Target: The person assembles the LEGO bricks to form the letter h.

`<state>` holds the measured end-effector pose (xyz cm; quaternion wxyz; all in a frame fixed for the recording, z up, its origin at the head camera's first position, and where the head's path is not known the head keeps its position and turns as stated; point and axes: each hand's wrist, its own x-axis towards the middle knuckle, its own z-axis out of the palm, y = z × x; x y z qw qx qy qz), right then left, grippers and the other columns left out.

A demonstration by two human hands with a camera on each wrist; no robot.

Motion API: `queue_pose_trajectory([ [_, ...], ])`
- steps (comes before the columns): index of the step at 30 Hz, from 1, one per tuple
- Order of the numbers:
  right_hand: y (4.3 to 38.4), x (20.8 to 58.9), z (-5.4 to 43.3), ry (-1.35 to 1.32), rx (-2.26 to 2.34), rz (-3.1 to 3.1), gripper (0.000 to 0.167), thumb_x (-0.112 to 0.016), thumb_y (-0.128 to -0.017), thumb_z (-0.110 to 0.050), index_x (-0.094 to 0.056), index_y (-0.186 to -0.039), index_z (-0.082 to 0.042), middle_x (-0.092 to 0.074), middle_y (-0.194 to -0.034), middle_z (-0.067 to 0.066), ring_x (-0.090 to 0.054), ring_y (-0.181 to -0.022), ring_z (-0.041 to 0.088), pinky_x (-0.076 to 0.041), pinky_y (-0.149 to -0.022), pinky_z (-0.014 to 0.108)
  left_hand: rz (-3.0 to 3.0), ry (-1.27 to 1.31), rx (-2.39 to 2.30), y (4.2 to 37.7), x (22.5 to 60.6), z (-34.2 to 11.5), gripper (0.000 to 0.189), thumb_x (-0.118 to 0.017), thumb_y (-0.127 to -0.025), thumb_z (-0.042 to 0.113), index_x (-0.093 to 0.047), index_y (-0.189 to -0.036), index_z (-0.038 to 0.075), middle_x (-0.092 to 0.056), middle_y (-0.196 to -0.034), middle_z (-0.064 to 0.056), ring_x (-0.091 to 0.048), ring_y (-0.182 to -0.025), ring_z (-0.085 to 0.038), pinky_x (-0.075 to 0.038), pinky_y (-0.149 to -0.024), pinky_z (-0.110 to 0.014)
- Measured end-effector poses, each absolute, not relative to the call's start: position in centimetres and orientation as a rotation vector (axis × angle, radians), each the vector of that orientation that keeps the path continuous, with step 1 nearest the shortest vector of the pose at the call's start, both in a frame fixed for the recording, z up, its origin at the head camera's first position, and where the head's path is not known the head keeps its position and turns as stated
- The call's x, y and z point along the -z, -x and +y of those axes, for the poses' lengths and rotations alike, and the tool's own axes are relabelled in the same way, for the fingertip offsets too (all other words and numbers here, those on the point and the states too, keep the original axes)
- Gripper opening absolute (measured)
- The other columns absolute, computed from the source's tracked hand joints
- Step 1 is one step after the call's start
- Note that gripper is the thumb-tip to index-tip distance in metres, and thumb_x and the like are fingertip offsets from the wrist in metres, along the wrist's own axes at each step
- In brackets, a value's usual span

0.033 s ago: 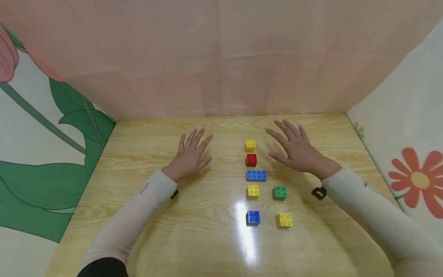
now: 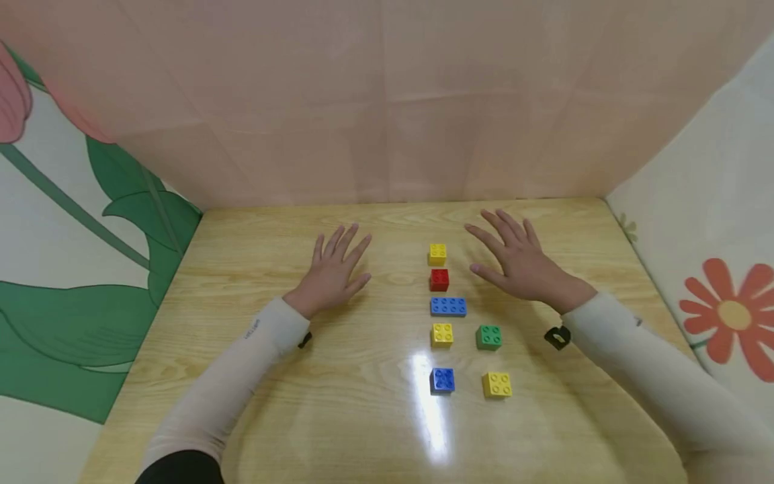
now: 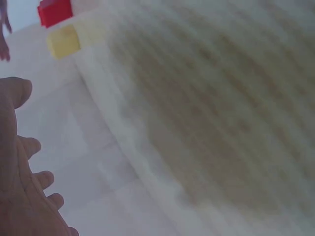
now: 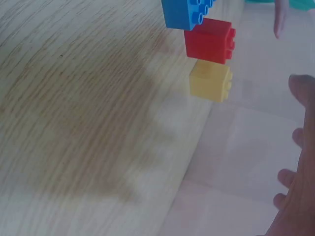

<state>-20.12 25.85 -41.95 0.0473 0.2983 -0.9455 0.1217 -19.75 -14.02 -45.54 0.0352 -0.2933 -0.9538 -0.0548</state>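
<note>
My left hand (image 2: 329,275) hovers over the left half of the table with its fingers spread, holding nothing. On the other side, my right hand (image 2: 521,265) is held above the table, fingers spread too and nothing in it. Between the hands runs a column of toy bricks: a far yellow brick (image 2: 437,254), a red brick (image 2: 439,279), a long blue brick (image 2: 448,306), a middle yellow brick (image 2: 442,335) and a square blue brick (image 2: 443,380). Right of that column sit a green brick (image 2: 488,337) and a near yellow brick (image 2: 497,385). Neither hand touches a brick.
The wooden table (image 2: 338,396) ends at a pink cloth (image 2: 387,121) at the back. A flower-printed panel (image 2: 734,312) borders it on the right, a leaf-printed panel (image 2: 66,323) on the left. Dark straps hang at both sleeve cuffs.
</note>
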Motion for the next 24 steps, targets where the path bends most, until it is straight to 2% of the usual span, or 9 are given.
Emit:
queue_pose_trajectory([
  [6,19.9,42.4,25.9,-0.890,-0.404,-2.906,0.073,-0.053,-0.096,-0.053,-0.018,-0.156,-0.029,-0.006,-0.161,0.011,0.001,-0.147,0.037,0.005,-0.108,0.070,-2.953,0.888,0.162,19.4,45.8,-14.5,0.074,-0.037,-0.101,0.053,-0.003,-0.158,0.020,0.002,-0.162,-0.015,0.002,-0.146,-0.038,-0.005,-0.110,-0.067],
  [13,19.1,43.2,26.3,-0.876,-0.430,-2.936,0.072,-0.051,-0.097,-0.052,-0.017,-0.156,-0.030,-0.006,-0.161,0.012,0.000,-0.146,0.038,0.004,-0.107,0.071,-2.968,0.876,0.230,19.1,46.0,-15.0,0.076,-0.038,-0.101,0.052,-0.002,-0.157,0.016,0.004,-0.162,-0.014,0.000,-0.147,-0.036,-0.003,-0.111,-0.066],
  [20,18.5,43.3,26.7,-0.900,-0.465,-2.959,0.075,-0.051,-0.098,-0.050,-0.011,-0.157,-0.028,-0.007,-0.161,0.011,-0.005,-0.146,0.038,0.000,-0.110,0.069,-2.911,0.944,0.411,18.6,45.7,-14.9,0.078,-0.038,-0.103,0.048,0.002,-0.156,0.006,0.001,-0.162,-0.012,0.000,-0.148,-0.029,-0.005,-0.117,-0.054],
  [24,17.8,42.9,26.8,-0.909,-0.520,-2.959,0.082,-0.056,-0.097,-0.046,-0.007,-0.158,-0.022,-0.012,-0.160,0.014,-0.012,-0.145,0.039,-0.010,-0.111,0.065,-2.875,0.982,0.615,18.1,45.2,-14.4,0.079,-0.040,-0.103,0.048,0.002,-0.156,0.007,-0.003,-0.162,-0.010,-0.004,-0.148,-0.025,-0.011,-0.118,-0.045],
])
